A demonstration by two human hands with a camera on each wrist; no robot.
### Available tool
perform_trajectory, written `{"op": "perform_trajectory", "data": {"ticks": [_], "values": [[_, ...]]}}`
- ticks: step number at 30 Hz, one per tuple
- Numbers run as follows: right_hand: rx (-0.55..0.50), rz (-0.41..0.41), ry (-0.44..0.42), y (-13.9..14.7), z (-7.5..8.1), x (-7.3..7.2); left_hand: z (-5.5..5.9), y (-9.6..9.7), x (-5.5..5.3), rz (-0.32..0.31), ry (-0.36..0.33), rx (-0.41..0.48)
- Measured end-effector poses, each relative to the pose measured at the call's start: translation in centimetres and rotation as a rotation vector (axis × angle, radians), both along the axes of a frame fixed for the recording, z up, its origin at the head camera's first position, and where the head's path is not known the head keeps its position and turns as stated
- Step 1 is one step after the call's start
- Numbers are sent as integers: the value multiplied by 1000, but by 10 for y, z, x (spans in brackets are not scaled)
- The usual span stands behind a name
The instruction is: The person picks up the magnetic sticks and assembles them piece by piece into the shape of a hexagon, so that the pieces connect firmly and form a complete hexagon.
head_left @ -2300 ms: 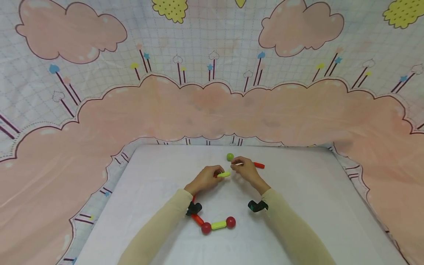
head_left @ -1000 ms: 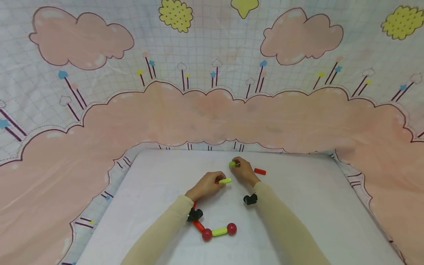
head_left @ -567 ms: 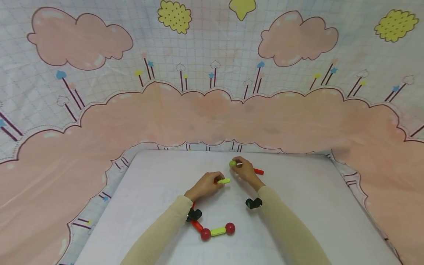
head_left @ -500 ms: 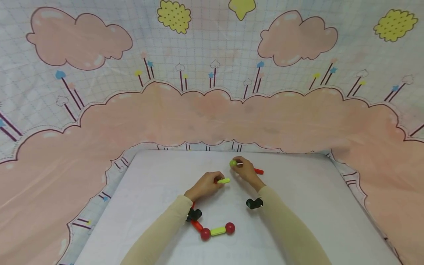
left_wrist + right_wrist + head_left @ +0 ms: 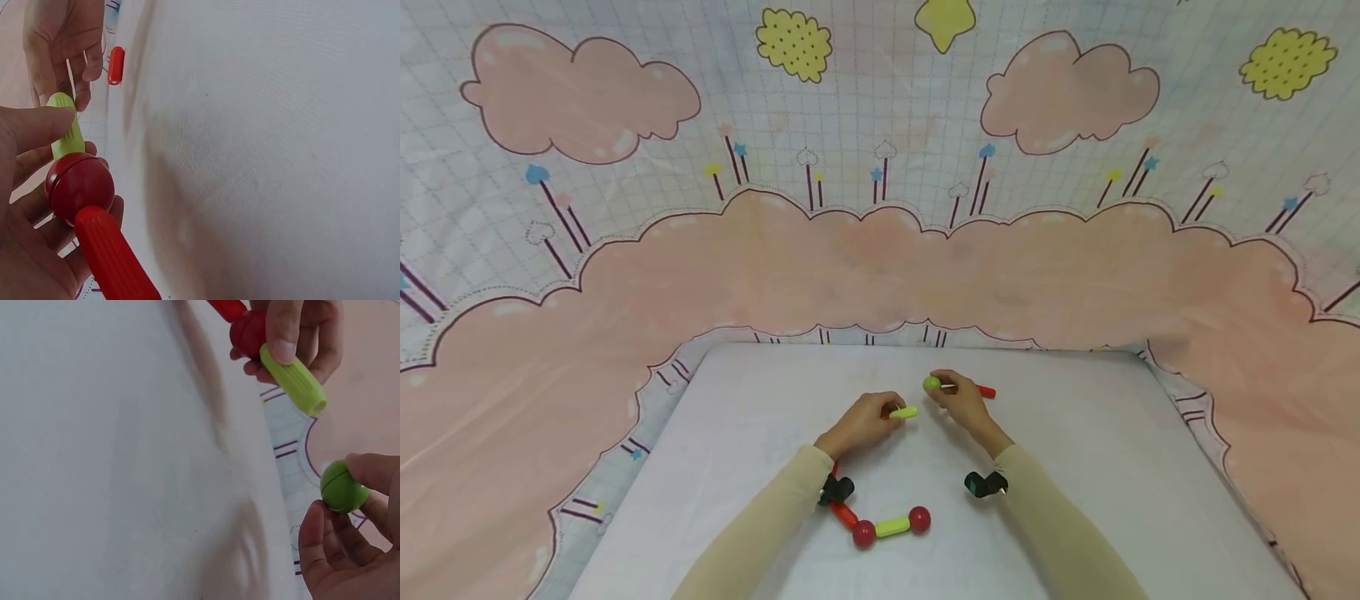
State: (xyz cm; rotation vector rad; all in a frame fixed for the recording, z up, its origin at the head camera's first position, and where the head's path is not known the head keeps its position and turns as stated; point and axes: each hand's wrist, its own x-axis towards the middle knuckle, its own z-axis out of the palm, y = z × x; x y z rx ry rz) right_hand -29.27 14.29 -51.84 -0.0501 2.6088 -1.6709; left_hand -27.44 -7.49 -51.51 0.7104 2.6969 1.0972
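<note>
My left hand (image 5: 862, 421) grips a toy chain near its end. A yellow-green ribbed rod (image 5: 295, 380) lies under the thumb, joined to a dark red ball (image 5: 81, 186), and a red rod (image 5: 112, 256) runs on from that ball. Between thumb and fingertips, my right hand (image 5: 966, 404) pinches a green ball (image 5: 342, 486). A short gap separates the ball from the free end of the yellow-green rod. In the head view, the left forearm and wrist camera hide part of the chain.
Nearer on the white table (image 5: 1037, 533) lie a red rod (image 5: 844, 514), a red ball (image 5: 864, 534), a second yellow-green rod (image 5: 892, 527) and another red ball (image 5: 920, 519), joined in a line. A loose red rod (image 5: 116, 65) lies behind the right hand. Patterned cloth (image 5: 880, 258) hangs beyond the table.
My right hand has taken hold of the green ball, which lay on the table at the back, and moved slightly nearer to me with it. The left hand has stayed nearly still.
</note>
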Motion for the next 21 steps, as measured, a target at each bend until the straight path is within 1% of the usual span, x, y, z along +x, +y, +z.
{"op": "perform_trajectory", "data": {"ticks": [3, 9, 12, 17, 21], "values": [[0, 13, -2, 2, 0, 7, 0, 0, 0, 8, -7, 3], [-5, 44, 10, 6, -1, 17, -2, -1, -2, 13, 11, -11], [-15, 55, 13, 7, 1, 22, -1, -1, -2, 10, 9, 2], [-26, 83, 12, 7, 1, 28, 2, -1, 0, 6, 9, 13], [-14, 96, 32, 6, 1, 32, 1, -1, 1, 1, 11, 14]]}}
